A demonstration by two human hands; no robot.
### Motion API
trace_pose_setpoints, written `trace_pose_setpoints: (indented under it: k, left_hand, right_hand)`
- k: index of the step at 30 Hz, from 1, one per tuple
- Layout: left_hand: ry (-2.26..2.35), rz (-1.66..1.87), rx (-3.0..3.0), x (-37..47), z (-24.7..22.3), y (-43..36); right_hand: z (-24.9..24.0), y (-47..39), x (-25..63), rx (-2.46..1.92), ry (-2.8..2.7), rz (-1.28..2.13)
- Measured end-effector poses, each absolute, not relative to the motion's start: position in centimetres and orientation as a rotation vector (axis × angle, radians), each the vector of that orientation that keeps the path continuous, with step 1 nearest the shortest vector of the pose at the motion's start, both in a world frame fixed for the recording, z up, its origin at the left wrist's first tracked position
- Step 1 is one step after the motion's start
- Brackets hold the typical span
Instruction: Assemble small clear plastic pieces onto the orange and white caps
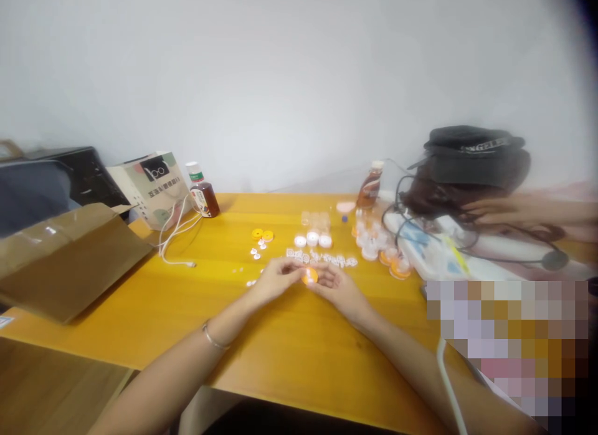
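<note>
Between my hands is a small round orange disc (309, 276) with a whitish middle. My left hand (275, 278) pinches its left edge, while my right hand (342, 293) has its fingers curled around the right side. Just beyond them lies a row of small white patterned pieces (322, 258). Behind that row stand white round caps (313, 239) and clear, blurred pieces (316, 220). Two yellow discs (262, 235) sit to the left, with small white bits (255, 253) scattered below them.
At left are an open cardboard box (70, 260), a printed paper bag (156, 189), a white cable (176, 260) and a dark bottle (204, 195). To the right are another bottle (370, 187), clear and orange pieces (395, 263), a black cap (471, 154) and another person's hand (490, 209).
</note>
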State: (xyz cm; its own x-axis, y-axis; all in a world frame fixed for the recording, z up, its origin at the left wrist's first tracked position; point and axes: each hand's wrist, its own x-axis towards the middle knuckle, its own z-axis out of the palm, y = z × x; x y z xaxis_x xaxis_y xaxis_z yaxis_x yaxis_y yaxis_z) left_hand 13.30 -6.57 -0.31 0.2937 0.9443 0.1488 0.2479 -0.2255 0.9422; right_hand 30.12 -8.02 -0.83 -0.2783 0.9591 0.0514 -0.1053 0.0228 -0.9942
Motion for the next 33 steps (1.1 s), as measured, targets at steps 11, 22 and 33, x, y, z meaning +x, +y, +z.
trace_pose_setpoints:
  k: [11,22,33]
  left_hand:
    - [1.445,0.976,2.295,12.7,1.3,-2.1]
    - [1.405,0.887,2.142,13.5,1.2,2.8]
    - [0.782,0.923,1.418,10.5,2.8,-5.6]
  right_hand:
    - [-0.5,-8.2,30.2,-1.027,-1.251,1.468]
    - [-0.9,-8.0,30.3,-1.002,-1.249,1.422]
    - [-0.1,-8.2,30.0,-1.021,-1.303,1.304]
